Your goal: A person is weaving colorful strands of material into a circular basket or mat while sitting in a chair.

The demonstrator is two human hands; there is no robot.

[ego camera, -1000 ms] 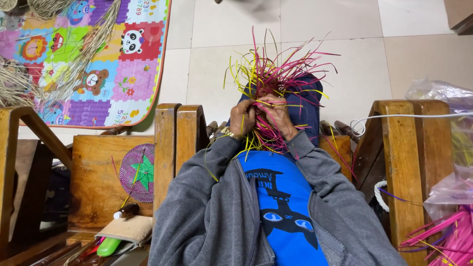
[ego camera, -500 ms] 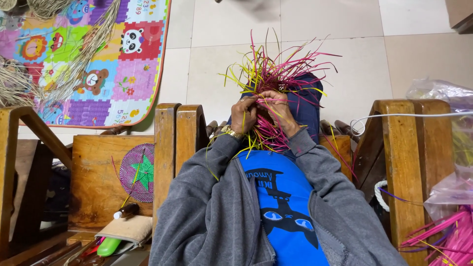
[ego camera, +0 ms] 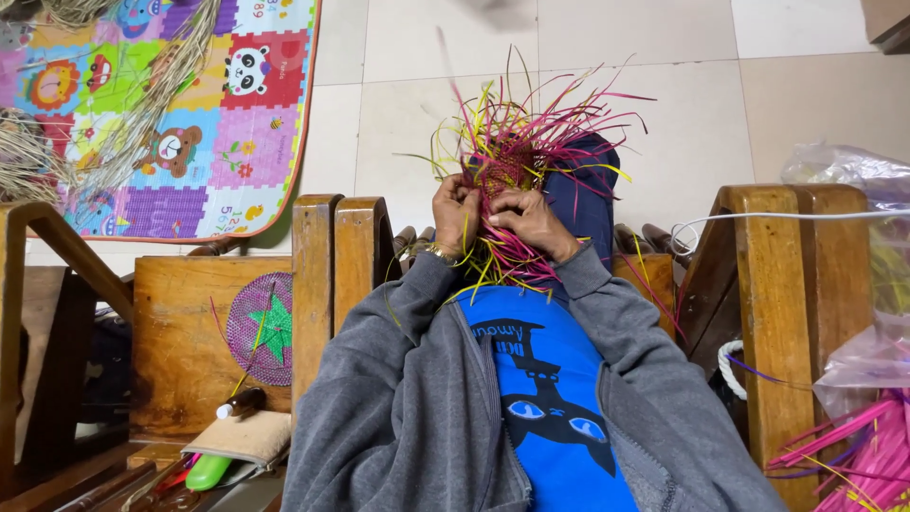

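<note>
Both my hands meet over my lap on a half-woven piece made of pink, red and yellow strips whose loose ends fan upward. My left hand grips its left side, a watch on the wrist. My right hand pinches strips on its right side, fingers curled into the weave. My grey sleeves and blue shirt fill the lower middle of the view.
Wooden chair arms stand on the left and the right. A round purple woven mat with a green star leans at the left. A colourful play mat with dry straw lies on the tiled floor. Plastic bags of pink strips sit at the right.
My hands have shifted slightly on the woven piece, fingers working the strips; the loose ends have swayed a little. Nothing else has moved.
</note>
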